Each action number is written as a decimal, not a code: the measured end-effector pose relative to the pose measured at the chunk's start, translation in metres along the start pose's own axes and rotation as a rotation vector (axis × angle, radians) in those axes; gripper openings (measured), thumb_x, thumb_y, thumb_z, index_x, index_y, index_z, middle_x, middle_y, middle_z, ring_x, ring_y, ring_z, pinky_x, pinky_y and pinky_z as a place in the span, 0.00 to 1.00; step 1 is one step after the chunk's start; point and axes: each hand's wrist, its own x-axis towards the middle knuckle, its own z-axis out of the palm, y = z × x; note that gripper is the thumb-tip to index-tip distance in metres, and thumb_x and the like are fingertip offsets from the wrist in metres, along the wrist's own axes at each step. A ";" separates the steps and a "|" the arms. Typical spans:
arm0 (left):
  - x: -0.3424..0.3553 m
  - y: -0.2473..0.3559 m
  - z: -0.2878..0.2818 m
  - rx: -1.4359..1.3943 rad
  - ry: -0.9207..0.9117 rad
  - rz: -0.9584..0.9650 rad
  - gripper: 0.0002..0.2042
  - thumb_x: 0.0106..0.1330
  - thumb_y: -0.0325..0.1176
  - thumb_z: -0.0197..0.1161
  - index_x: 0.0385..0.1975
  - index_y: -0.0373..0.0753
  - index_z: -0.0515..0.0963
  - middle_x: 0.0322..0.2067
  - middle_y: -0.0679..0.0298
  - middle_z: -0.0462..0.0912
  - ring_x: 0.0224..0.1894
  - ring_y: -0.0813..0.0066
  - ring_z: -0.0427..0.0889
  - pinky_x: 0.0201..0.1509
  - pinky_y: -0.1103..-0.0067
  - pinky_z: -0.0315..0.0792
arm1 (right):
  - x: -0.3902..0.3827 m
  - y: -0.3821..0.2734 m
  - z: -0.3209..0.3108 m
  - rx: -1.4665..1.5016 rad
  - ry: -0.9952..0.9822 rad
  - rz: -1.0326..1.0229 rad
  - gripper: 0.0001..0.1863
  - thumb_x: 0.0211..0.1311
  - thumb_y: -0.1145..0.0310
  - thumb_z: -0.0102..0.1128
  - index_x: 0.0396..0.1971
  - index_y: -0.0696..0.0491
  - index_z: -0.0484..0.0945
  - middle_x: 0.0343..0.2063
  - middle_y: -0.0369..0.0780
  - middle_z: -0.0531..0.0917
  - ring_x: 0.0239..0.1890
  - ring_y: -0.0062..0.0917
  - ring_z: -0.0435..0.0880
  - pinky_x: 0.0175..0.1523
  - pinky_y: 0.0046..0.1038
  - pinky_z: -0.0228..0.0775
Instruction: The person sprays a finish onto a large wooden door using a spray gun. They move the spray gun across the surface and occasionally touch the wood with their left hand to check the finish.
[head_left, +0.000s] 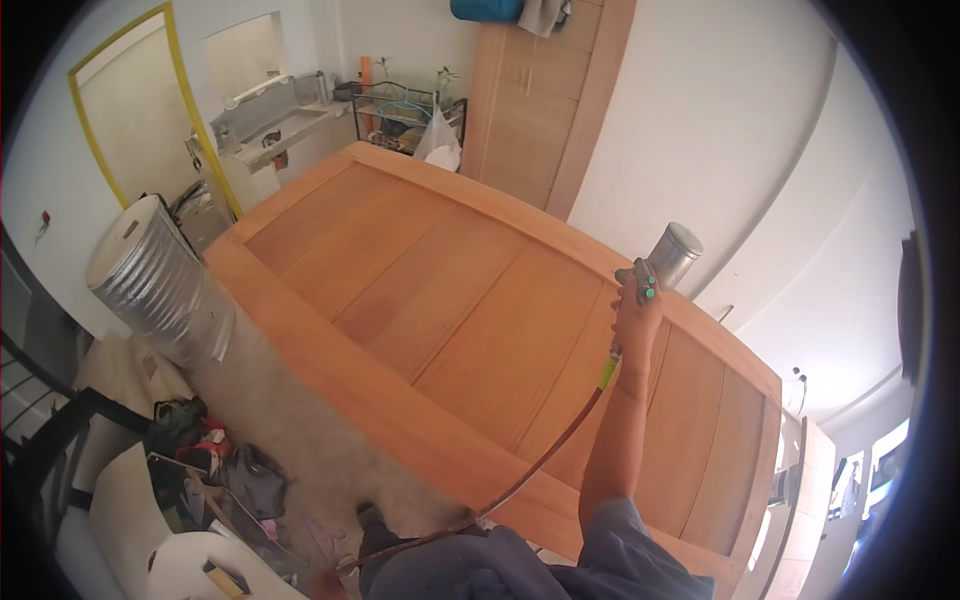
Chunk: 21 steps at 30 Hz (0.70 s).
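Observation:
My right hand (638, 315) is closed around a spray gun (643, 280), held over the far right part of a large panelled wooden door (480, 310). A silver metal cup (677, 250) sits on the gun. From the gun's handle a reddish-brown air hose (540, 460) with a yellow-green fitting (608, 374) curves down past my body to the lower left. There my left hand (326, 584), partly cut off by the lower edge and a little blurred, appears closed on the hose. The door lies face up, its bare orange-brown wood showing several wide boards within a frame.
Left of the door stands a roll of silver foil insulation (160, 280). Bags and clutter (215, 460) lie on the floor at lower left. A black wire rack (400, 110) and another wooden door (535, 100), leaning upright, are at the back. White walls (720, 120) border the right.

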 end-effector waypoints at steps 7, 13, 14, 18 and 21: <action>0.062 -0.037 0.004 0.004 0.475 0.041 0.16 0.77 0.40 0.62 0.30 0.33 0.83 0.29 0.42 0.84 0.37 0.37 0.85 0.37 0.56 0.75 | -0.037 -0.030 0.067 -0.029 -0.048 -0.054 0.27 0.81 0.60 0.58 0.76 0.46 0.72 0.33 0.32 0.82 0.26 0.13 0.79 0.22 0.21 0.69; 0.116 -0.036 -0.066 -0.080 0.451 0.060 0.17 0.77 0.42 0.62 0.29 0.35 0.83 0.27 0.45 0.84 0.35 0.37 0.85 0.37 0.55 0.74 | -0.081 -0.065 0.134 -0.102 -0.057 -0.106 0.26 0.81 0.59 0.58 0.75 0.46 0.73 0.33 0.32 0.83 0.26 0.14 0.81 0.20 0.21 0.71; 0.125 -0.041 -0.073 -0.097 0.451 0.049 0.18 0.77 0.43 0.62 0.29 0.35 0.83 0.27 0.45 0.84 0.35 0.37 0.85 0.38 0.55 0.75 | -0.086 -0.070 0.146 -0.104 -0.061 -0.108 0.26 0.81 0.60 0.57 0.75 0.46 0.73 0.32 0.32 0.83 0.26 0.14 0.81 0.20 0.21 0.71; 0.162 -0.073 -0.098 -0.169 0.296 0.002 0.21 0.78 0.47 0.60 0.29 0.36 0.86 0.27 0.45 0.85 0.34 0.39 0.86 0.39 0.55 0.76 | -0.112 -0.087 0.197 -0.070 -0.081 -0.097 0.26 0.81 0.60 0.57 0.75 0.45 0.73 0.32 0.32 0.84 0.25 0.14 0.81 0.20 0.21 0.71; 0.180 -0.069 -0.130 -0.117 0.110 -0.065 0.24 0.79 0.51 0.59 0.28 0.37 0.87 0.26 0.45 0.86 0.35 0.40 0.87 0.41 0.54 0.77 | -0.128 -0.091 0.232 -0.009 -0.116 -0.102 0.26 0.81 0.61 0.57 0.75 0.44 0.72 0.32 0.32 0.83 0.25 0.14 0.81 0.20 0.20 0.70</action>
